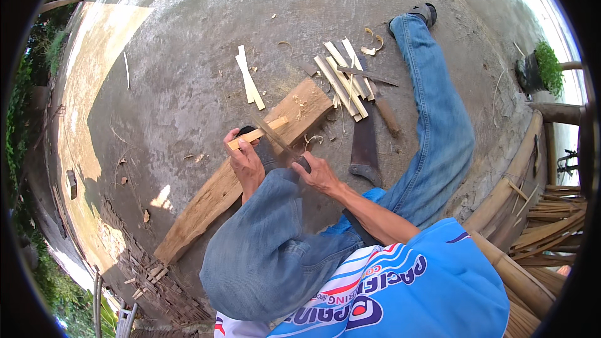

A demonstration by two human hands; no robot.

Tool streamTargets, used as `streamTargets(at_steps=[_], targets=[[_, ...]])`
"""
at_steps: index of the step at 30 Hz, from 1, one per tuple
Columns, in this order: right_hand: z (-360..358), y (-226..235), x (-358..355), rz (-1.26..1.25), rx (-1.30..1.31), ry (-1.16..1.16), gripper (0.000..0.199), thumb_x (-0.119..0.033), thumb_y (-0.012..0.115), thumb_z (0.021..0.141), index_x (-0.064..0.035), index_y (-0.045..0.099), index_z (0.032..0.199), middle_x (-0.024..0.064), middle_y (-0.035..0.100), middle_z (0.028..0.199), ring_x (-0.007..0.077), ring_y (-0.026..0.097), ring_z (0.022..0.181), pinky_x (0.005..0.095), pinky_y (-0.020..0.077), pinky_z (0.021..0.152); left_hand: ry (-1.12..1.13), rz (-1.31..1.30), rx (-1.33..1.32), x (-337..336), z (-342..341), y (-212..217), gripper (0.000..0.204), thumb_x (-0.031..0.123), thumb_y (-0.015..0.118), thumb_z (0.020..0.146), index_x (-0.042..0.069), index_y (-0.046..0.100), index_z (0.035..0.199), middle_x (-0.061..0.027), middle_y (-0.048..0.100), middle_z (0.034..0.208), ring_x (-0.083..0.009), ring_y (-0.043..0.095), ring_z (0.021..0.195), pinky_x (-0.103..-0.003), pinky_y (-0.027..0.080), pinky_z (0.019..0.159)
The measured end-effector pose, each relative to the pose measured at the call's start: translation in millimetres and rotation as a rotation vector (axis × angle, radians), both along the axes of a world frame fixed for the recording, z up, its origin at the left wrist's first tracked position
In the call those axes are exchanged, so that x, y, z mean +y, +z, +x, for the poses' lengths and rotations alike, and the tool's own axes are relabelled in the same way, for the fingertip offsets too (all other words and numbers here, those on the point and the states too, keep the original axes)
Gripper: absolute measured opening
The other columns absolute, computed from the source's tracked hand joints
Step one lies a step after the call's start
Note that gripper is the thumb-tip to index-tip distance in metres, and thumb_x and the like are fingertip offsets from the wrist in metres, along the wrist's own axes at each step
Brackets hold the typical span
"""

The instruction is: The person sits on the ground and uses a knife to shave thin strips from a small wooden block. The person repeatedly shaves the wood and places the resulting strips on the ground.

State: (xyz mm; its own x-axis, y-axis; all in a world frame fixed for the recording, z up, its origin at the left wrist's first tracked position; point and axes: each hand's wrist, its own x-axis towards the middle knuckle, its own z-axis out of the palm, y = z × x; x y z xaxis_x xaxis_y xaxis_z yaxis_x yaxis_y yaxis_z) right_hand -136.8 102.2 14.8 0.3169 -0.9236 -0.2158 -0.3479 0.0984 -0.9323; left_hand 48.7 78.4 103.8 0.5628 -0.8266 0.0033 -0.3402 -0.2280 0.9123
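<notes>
My left hand (247, 161) is closed around the near end of a pale wooden strip (273, 124). The strip lies across a thick wooden beam (206, 208), slanting up to the right. In my right hand (320, 176) is the dark handle of a narrow saw-like blade (277, 136). Its blade is smeared by motion and crosses the strip close to the left hand. Whether it has teeth cannot be made out. My foot in dark footwear (268, 155) rests against the beam between both hands, partly hidden.
Several cut strips (338, 84) lie beyond the beam, beside a wide dark blade (365, 150) and a wooden handle (387, 119). Two crossed strips (249, 78) lie farther left. My jeans-clad leg (432, 106) stretches out at right, near a bamboo frame (510, 178) and a potted plant (539, 70).
</notes>
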Motion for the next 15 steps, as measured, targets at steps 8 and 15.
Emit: streamTargets(at_steps=[8,15], targets=[[-5.4,-3.5,-2.6,0.164,0.134,-0.042,0.046,-0.044,0.061,0.101,0.0015,0.061,0.100,0.0252,0.066,0.074,0.0396,0.068,0.068,0.0473,0.0499,0.064,-0.015,0.007,-0.009,7.2,4.0,-3.7,0.029,0.017,0.037,0.110,0.003,0.043,0.134,-0.0165,0.070,0.099,-0.0223,0.069,0.088,-0.038,0.054,0.082],[-6.2,-9.7,0.2,0.110,0.141,-0.057,0.048,-0.046,0.061,0.101,0.0022,0.062,0.100,0.0276,0.065,0.075,0.0424,0.068,0.071,0.0492,0.0498,0.064,-0.002,-0.026,0.023,4.4,3.1,-3.3,0.028,0.018,0.037,0.111,0.004,0.043,0.134,-0.0158,0.070,0.098,-0.0219,0.069,0.089,-0.037,0.054,0.081]])
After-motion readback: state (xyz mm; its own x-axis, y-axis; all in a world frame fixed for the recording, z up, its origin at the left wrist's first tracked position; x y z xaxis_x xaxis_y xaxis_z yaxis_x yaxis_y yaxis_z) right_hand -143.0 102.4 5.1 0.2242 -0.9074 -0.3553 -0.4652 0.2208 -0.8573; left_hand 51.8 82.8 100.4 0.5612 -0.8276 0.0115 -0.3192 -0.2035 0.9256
